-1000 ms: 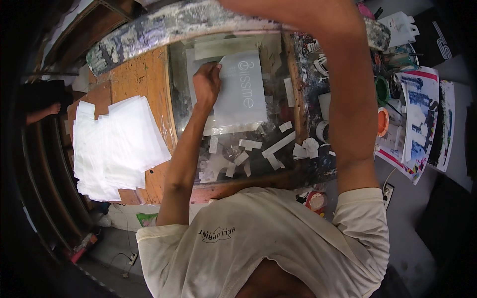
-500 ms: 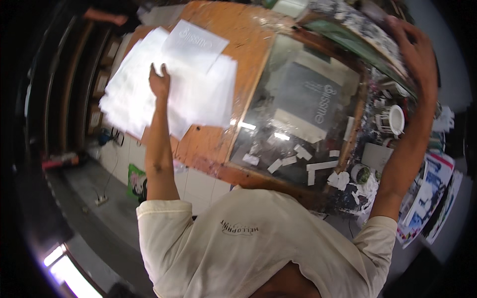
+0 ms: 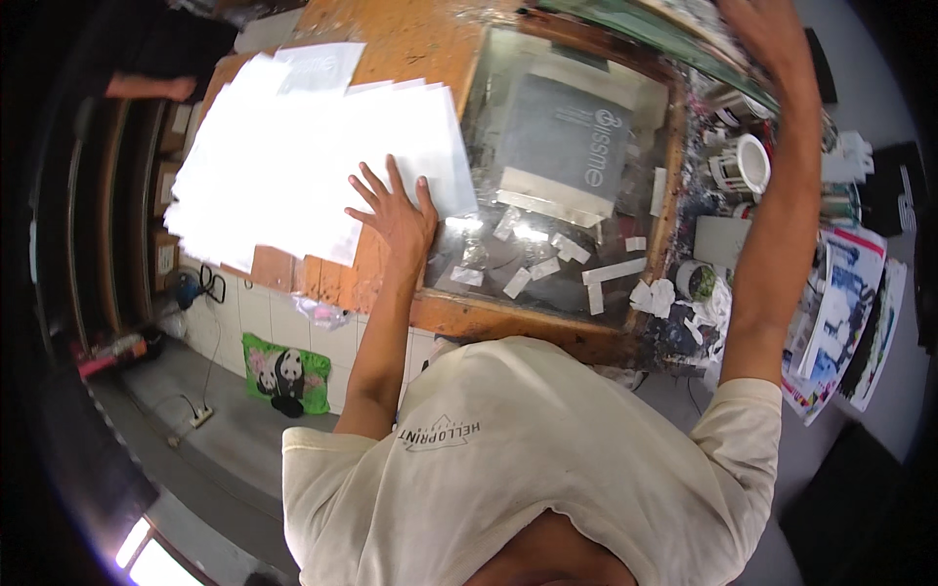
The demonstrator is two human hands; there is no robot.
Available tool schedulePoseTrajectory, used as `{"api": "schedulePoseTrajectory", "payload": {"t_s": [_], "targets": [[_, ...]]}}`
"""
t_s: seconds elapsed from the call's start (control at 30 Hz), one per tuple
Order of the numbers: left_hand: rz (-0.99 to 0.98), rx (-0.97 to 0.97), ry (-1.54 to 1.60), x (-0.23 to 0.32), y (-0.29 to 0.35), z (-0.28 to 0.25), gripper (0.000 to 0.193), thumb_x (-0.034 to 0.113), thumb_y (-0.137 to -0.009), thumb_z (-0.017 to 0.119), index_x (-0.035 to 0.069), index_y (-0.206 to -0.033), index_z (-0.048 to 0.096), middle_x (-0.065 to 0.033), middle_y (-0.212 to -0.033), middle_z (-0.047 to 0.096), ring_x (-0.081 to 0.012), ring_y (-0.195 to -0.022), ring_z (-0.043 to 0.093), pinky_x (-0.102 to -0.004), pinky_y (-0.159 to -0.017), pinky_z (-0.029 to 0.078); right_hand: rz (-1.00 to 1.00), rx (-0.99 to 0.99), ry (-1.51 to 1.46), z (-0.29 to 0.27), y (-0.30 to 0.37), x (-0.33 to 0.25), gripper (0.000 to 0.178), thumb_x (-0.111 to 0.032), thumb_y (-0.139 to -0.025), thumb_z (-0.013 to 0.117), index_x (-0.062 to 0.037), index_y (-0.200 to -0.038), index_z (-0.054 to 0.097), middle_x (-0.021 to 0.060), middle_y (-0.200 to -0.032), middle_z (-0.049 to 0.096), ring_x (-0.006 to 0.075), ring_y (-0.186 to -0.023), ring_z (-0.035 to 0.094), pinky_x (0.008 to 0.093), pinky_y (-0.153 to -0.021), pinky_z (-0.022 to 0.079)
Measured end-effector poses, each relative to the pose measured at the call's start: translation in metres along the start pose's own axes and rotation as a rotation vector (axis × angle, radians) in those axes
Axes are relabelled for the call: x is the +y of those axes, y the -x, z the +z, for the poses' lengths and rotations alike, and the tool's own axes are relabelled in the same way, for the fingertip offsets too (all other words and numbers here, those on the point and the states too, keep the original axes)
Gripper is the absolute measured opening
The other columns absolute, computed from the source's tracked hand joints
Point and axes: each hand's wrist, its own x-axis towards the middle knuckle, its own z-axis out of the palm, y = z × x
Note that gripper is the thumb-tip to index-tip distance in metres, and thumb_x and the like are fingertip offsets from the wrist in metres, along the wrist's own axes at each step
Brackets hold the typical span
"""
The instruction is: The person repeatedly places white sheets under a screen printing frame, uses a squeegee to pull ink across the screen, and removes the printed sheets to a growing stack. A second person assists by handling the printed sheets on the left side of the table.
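My left hand (image 3: pixel 396 215) has its fingers spread over the right part of a fanned pile of white sheets (image 3: pixel 303 166); nothing is gripped in it. My right hand (image 3: pixel 769 37) is up at the far right, on the edge of a tilted, raised screen printing frame (image 3: pixel 653 31); its fingertips are partly cut off by the picture's edge. Between my arms lies a glass plate (image 3: pixel 498 259) in a wooden surround. On it is a dark grey printed rectangle (image 3: pixel 562 142) with pale lettering. One sheet with similar pale print (image 3: pixel 320 68) tops the pile's far end.
Short white tape strips (image 3: pixel 616 272) lie on the glass. Right of it stand a white tub (image 3: pixel 750 164), a small jar (image 3: pixel 696 280) and crumpled paper (image 3: pixel 721 313). Another person's hand (image 3: pixel 181 89) shows at far left. A green panda-print bag (image 3: pixel 286 374) sits below the wooden table (image 3: pixel 391 39).
My left hand has moved right and nearer, from the middle of the pile to its right part. My right hand stays at the raised frame. The view has shifted.
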Motion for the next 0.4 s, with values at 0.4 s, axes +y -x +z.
{"api": "schedulePoseTrajectory", "payload": {"t_s": [0.4], "targets": [[0.708,-0.228,0.102,0.210,0.039,0.106,0.060,0.046,-0.106,0.043,0.018,-0.159,0.041,-0.0214,-0.169,0.020,-0.0508,-0.156,0.007,-0.0803,-0.114,0.000,-0.039,0.016,0.054,0.007,-0.001,0.002,0.063,-0.061,-0.093,0.061,-0.0034,-0.074,0.077,0.0224,-0.070,0.071,0.0327,-0.068,0.073,0.0494,-0.071,0.057]]}}
